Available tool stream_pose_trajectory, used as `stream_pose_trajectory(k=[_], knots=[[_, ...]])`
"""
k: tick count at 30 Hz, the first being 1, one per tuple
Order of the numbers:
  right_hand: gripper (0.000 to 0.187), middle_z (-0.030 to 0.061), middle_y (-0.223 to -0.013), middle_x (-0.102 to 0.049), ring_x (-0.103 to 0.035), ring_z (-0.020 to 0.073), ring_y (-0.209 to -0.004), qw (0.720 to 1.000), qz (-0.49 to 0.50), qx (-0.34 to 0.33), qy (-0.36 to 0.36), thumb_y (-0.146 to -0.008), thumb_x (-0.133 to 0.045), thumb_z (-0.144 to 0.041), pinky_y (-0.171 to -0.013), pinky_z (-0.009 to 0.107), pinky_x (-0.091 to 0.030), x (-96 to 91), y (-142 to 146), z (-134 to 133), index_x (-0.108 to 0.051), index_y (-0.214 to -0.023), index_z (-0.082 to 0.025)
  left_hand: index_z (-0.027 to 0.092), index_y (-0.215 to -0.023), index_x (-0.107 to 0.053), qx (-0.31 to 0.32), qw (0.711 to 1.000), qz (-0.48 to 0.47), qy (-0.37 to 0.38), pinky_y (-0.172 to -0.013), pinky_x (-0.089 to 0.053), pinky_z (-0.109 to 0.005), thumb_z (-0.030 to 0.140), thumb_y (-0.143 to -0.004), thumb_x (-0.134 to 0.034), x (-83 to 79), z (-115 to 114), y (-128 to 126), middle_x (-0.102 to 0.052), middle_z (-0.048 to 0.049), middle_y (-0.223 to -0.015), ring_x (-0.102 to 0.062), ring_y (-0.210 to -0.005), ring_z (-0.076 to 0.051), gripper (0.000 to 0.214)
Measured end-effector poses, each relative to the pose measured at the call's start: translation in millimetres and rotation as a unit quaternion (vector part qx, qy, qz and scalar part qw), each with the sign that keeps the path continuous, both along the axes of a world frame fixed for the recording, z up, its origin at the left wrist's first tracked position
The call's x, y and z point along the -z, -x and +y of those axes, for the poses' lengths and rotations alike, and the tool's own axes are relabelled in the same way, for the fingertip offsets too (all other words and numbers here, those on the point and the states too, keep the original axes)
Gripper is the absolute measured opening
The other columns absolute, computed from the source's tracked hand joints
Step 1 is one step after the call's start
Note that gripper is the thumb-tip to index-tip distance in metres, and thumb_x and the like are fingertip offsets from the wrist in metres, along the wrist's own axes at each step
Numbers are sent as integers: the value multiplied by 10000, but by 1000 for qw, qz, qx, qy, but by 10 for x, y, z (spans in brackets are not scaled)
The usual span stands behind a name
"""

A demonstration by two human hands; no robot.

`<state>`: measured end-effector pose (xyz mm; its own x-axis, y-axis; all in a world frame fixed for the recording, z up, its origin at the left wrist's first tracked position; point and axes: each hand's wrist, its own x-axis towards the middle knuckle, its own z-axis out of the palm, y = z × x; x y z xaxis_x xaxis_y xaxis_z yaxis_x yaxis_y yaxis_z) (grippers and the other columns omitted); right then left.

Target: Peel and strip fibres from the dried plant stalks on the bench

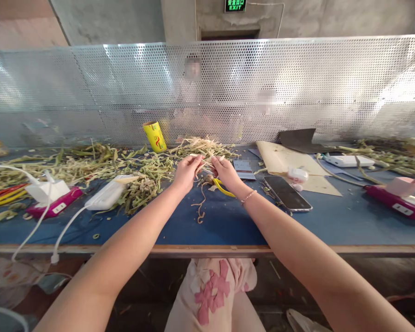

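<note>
Both hands meet above the middle of the blue table, close together. My left hand point(188, 174) has its fingers pinched on a thin pale plant stem point(206, 170). Opposite it, my right hand point(225, 174) is also closed on the stem. A thin brown root-like strand point(201, 210) lies below the hands. Close under my right hand a yellow curved handle point(224, 189) shows; what it belongs to is hidden. Just beyond the hands is a heap of pale plant strips point(202, 146). Dried green plant bits point(141, 189) lie to the left of my left hand.
A yellow cardboard tube point(155, 137) stands at the back by the perforated metal screen point(124, 87). On the right lie a phone point(287, 193), an earbud case point(297, 175) and cardboard point(287, 159). Purple power strips point(55, 207) with white cables sit at both sides.
</note>
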<state>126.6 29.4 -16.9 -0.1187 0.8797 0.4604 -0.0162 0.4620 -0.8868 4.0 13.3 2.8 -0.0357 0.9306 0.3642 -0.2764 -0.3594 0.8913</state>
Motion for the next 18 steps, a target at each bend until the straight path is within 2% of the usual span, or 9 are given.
stream_pose_trajectory(k=[3, 6, 9, 13, 18], knots=[[411, -69, -446, -367, -323, 48, -398, 996, 45, -29, 65, -721, -517, -544, -426, 206, -277, -5, -26, 20, -387, -558, -190, 128, -725, -646, 87, 996, -11, 26, -507, -366, -183, 265, -609, -701, 7, 7, 25, -579, 12, -604, -455, -504, -37, 187], [424, -68, -429, -370, -324, 47, -377, 990, 76, -54, 109, -711, -530, -559, -405, 209, -273, -12, -37, 7, -408, -558, -183, 134, -746, -664, 139, 989, 4, 42, -549, -408, -187, 238, -587, -720, 22, 8, 45, -621, -5, -662, -483, -535, -37, 199], [427, -66, -428, -380, -318, 44, -374, 989, 67, -57, 117, -704, -533, -568, -396, 209, -260, -11, -41, -3, -428, -565, -177, 140, -730, -664, 158, 986, 18, 49, -567, -425, -188, 264, -587, -725, 36, 1, 51, -622, -2, -663, -493, -546, -36, 198], [426, -63, -458, -400, -332, 43, -407, 994, 54, -48, 79, -679, -551, -568, -414, 207, -264, -4, -46, 9, -433, -569, -174, 131, -677, -654, 181, 980, 49, 72, -547, -417, -191, 319, -558, -741, 52, -11, 40, -599, 3, -629, -488, -537, -39, 239], [377, -93, -414, -313, -254, 38, -375, 990, 88, -52, 92, -683, -575, -516, -387, 207, -205, -51, -54, -12, -421, -584, -186, 131, -646, -625, 154, 981, 66, 98, -542, -412, -199, 328, -511, -764, 46, -21, 34, -556, 26, -600, -483, -537, -44, 276]])
